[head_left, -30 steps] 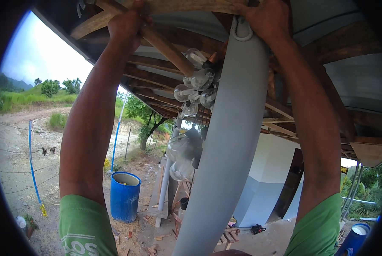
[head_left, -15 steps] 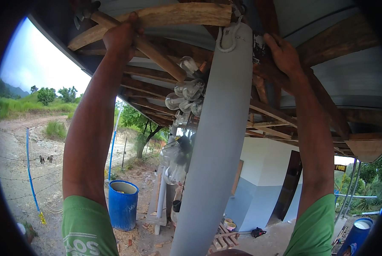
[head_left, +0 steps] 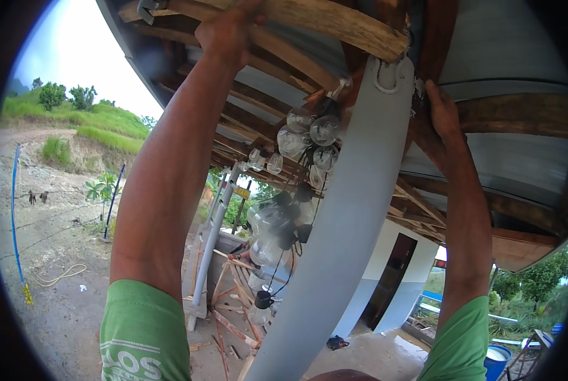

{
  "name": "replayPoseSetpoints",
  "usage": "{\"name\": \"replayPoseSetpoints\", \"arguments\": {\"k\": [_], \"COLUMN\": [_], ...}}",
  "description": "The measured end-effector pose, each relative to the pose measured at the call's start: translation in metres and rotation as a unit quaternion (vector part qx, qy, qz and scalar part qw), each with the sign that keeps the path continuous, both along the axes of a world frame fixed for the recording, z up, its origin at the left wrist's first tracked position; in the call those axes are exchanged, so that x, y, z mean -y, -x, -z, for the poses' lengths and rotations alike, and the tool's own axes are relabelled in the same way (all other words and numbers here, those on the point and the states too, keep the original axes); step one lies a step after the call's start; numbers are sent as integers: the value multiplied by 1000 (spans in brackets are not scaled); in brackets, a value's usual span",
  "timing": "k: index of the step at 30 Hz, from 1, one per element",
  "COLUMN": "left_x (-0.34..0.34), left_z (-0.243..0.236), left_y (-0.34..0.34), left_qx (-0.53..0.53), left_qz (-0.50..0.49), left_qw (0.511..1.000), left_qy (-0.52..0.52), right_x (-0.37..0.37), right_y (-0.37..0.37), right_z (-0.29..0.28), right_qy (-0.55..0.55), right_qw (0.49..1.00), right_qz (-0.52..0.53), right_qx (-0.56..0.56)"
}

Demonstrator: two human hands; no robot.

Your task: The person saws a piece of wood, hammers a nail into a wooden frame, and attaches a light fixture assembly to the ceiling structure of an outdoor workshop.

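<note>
The hammer is slanting beneath the roof, its claw head lying toward the roof's left edge and its wooden handle running down rightward toward the grey post's top end. The left hand is wrapping closed around that handle; whether it is also gripping the rough timber passing just above, one cannot tell. That timber's cut end is stopping over the post's top. The grey post is rising through the middle, carrying a pale loop at its upper end. Just right of that end, the right hand is reaching up half open, fingers pointing upward beside a brown roof beam; its grip cannot be told. Clear bulbs are hanging left of the post. Farther off, a house wall is standing behind.
</note>
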State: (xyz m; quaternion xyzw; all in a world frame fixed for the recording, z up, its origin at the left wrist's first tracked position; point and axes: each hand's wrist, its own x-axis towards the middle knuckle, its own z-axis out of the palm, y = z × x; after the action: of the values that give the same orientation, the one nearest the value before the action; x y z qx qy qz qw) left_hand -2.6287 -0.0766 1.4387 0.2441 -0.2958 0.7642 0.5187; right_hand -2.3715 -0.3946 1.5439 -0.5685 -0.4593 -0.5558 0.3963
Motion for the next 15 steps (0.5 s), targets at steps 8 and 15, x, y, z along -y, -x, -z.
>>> {"name": "replayPoseSetpoints", "arguments": {"k": [8,15], "left_x": [-19,-17], "left_z": [-1,2], "left_y": [3,8], "left_qx": [-61,1], "left_qz": [54,89], "left_qw": [996,991], "left_qy": [-41,-103], "right_x": [-16,-11], "right_y": [7,26], "right_z": [5,22], "right_qy": [-25,1], "right_qw": [997,988], "right_qz": [-59,-144], "right_qx": [-33,-63]}}
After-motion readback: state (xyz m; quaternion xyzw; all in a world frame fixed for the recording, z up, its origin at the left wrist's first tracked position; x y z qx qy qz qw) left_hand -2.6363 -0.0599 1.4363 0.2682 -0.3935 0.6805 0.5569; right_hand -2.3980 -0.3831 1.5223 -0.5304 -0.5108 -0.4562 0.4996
